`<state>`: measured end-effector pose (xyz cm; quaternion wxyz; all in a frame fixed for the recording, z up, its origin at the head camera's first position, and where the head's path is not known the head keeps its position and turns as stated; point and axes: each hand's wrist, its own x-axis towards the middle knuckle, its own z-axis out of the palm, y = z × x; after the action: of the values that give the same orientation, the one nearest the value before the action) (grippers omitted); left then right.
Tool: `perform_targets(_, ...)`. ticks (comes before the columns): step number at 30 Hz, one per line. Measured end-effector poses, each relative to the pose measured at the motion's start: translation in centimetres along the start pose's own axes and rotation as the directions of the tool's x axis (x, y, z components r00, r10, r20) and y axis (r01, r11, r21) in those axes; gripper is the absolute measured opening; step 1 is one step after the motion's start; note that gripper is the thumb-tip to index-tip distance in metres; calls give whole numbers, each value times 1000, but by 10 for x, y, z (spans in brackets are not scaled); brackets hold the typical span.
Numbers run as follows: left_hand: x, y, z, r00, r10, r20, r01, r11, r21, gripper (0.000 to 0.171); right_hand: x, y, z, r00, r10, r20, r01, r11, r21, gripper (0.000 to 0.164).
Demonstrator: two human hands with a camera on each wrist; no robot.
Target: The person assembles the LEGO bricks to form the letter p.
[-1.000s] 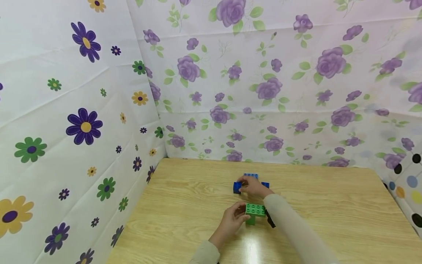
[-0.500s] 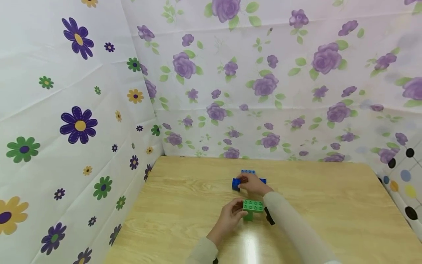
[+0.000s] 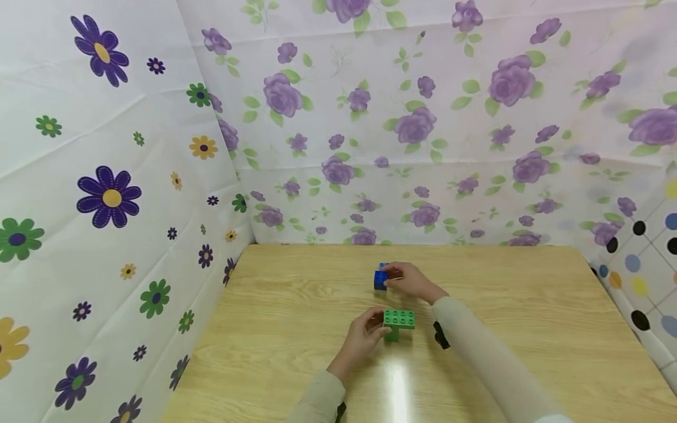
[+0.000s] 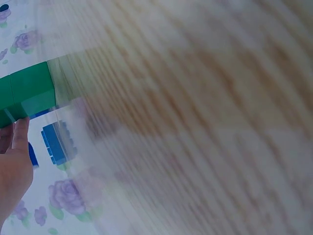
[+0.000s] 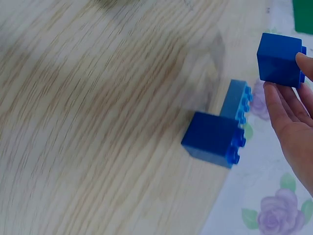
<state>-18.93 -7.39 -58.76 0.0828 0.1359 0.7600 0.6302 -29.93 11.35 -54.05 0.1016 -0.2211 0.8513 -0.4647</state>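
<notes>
In the head view my left hand [image 3: 361, 339] grips the left end of a green eight-stud toy brick [image 3: 399, 318], which sits on a smaller green brick [image 3: 391, 335]. The left wrist view shows the fingers against the green side [image 4: 34, 85]. Farther back, my right hand [image 3: 415, 281] pinches a dark blue toy brick [image 3: 380, 281] between thumb and fingers. The right wrist view shows that blue brick [image 5: 279, 58] apart from a second dark blue brick [image 5: 210, 137], which the right hand hides in the head view.
A lighter blue brick [image 5: 234, 100] stands behind the second dark blue brick; its studs barely show past the right hand in the head view. All are on a wooden table [image 3: 291, 317]. Flowered cloth [image 3: 338, 117] hangs at the table's back and left.
The head view has shifted a little. My right hand has moved the dark blue brick slightly right and away, over the table. My left hand keeps its grip on the green bricks.
</notes>
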Motion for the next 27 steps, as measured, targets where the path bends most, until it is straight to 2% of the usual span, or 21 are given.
perform_targets(8,0,-3,1,1000,6,-7,-6,1000,-16,35,-16,3,-15,999,-8,-32,8,1000,26,39)
perform_targets(13,0,-3,1,1000,1,-2,-1,1000,-19,35,-26,3,-20,999,-23,-37,26,996,83,39)
perform_targets(15,0,-3,1,1000,1,0,-1,1000,-20,35,-33,-7,-24,999,-32,-28,35,994,102,38)
perform_targets(20,-1,-4,2,1000,-1,-1,1,1000,-24,36,-43,-11,-26,999,-32,-15,33,992,122,40)
perform_targets(22,-1,-4,2,1000,2,-3,-2,1000,-22,36,-43,-3,-24,1000,-19,-23,22,991,133,43)
perform_targets(27,-1,-3,2,1000,12,-7,-12,1000,-12,36,-49,-4,-26,999,-4,-34,9,990,144,44)
